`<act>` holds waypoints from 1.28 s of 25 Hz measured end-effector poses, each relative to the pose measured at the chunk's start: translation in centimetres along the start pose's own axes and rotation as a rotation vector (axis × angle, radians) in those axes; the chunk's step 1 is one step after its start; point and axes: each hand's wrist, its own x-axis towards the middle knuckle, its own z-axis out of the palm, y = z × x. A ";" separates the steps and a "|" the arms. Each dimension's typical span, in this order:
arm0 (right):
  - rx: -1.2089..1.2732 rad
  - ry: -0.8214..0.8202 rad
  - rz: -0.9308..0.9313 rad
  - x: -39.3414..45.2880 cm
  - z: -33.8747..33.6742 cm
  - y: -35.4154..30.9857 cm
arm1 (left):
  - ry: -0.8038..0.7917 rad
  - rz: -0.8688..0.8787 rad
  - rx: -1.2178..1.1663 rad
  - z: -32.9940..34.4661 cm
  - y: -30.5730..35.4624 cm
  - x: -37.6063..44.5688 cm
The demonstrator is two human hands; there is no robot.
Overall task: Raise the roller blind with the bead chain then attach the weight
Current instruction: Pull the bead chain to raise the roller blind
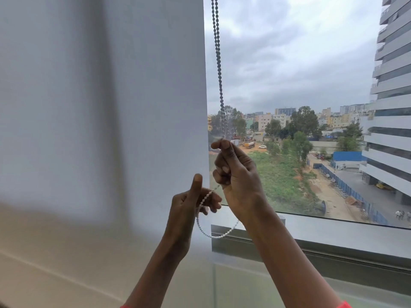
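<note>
Both hands (191, 203) (235, 172) gripping bead chain (219, 63)

The grey-white plastic bead chain (217, 52) runs out of frame at the top edge and vanishes inside the closed right hand (236, 172); both forearms are cropped below.

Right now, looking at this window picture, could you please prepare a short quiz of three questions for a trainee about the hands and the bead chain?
1. True or false: the right hand pinches the hanging bead chain at its upper fingers.
2. Which hand holds the white bottom loop of the chain? A) left B) neither
3. Fill in: the white fabric roller blind hangs to the ___ of the chain.

Key: 1 true; 2 A, the left hand; 3 left.
</note>
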 end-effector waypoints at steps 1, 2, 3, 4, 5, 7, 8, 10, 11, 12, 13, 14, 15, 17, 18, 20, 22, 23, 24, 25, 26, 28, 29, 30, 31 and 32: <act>-0.011 -0.009 0.003 -0.2 -0.2 0.1 | 0.051 0.014 0.022 -0.5 0.4 0.5; -0.022 -0.019 0.012 -0.5 -0.3 0.2 | 0.085 0.038 0.040 -0.9 1.1 1.2; -0.029 -0.024 0.026 -0.8 -0.3 0.4 | 0.101 0.073 0.060 -1.2 2.0 2.0; -0.025 -0.024 0.042 -1.1 -0.4 0.7 | 0.102 0.114 0.084 -1.3 3.1 2.8; -0.014 -0.021 0.059 -1.4 -0.5 1.1 | 0.098 0.157 0.106 -1.2 4.3 3.7; -0.008 -0.019 0.087 -2.1 -0.9 2.0 | 0.073 0.221 0.108 -0.7 6.8 5.4; -0.014 -0.020 0.101 -2.4 -1.1 2.5 | 0.044 0.225 0.064 -0.3 7.9 6.2; -0.018 -0.020 0.131 -3.1 -1.5 3.4 | -0.045 0.150 -0.159 0.7 9.7 7.3; -0.018 -0.018 0.146 -3.4 -1.7 3.8 | -0.083 0.101 -0.286 1.2 10.3 7.6; -0.017 -0.016 0.158 -3.7 -1.8 4.2 | -0.102 0.072 -0.361 1.7 10.7 7.7; -0.015 -0.016 0.167 -3.9 -2.0 4.6 | -0.104 0.067 -0.374 2.0 11.0 7.9; -0.015 -0.019 0.174 -4.0 -2.3 4.8 | -0.103 0.074 -0.372 2.2 11.0 8.0; -0.021 -0.023 0.179 -4.1 -2.6 5.1 | -0.104 0.085 -0.373 2.4 11.0 8.1; -0.046 -0.035 0.189 -4.3 -3.2 5.5 | -0.100 0.095 -0.381 2.4 10.4 8.2; -0.055 -0.037 0.198 -4.5 -3.5 5.8 | -0.094 0.095 -0.379 2.4 9.9 8.0; -0.068 -0.026 0.226 -5.0 -4.2 6.6 | -0.083 0.089 -0.369 2.4 8.6 7.5; -0.078 -0.030 0.278 -5.5 -4.9 7.4 | -0.078 0.083 -0.357 2.2 7.3 6.8; -0.091 -0.050 0.314 -5.5 -5.3 7.5 | -0.073 0.082 -0.347 2.1 6.8 6.5; -0.113 -0.082 0.354 -5.3 -5.7 7.3 | -0.069 0.084 -0.340 1.8 6.5 6.3; -0.139 -0.119 0.395 -4.7 -6.1 6.9 | -0.064 0.092 -0.338 1.4 6.3 6.1; -0.161 -0.151 0.430 -3.9 -6.3 6.3 | -0.058 0.103 -0.335 1.1 6.2 5.9; -0.173 -0.155 0.461 -1.5 -6.2 4.5 | -0.033 0.117 -0.321 0.4 6.2 5.7; -0.165 -0.126 0.448 -0.2 -5.9 3.5 | -0.020 0.120 -0.311 0.2 6.2 5.6; -0.149 -0.089 0.415 1.2 -5.5 2.3 | -0.014 0.127 -0.302 0.2 6.3 5.5; -0.130 -0.057 0.370 2.4 -4.8 1.1 | -0.016 0.139 -0.296 0.2 6.3 5.3; -0.112 -0.043 0.327 3.5 -3.9 -0.1 | -0.019 0.149 -0.296 0.4 6.4 5.3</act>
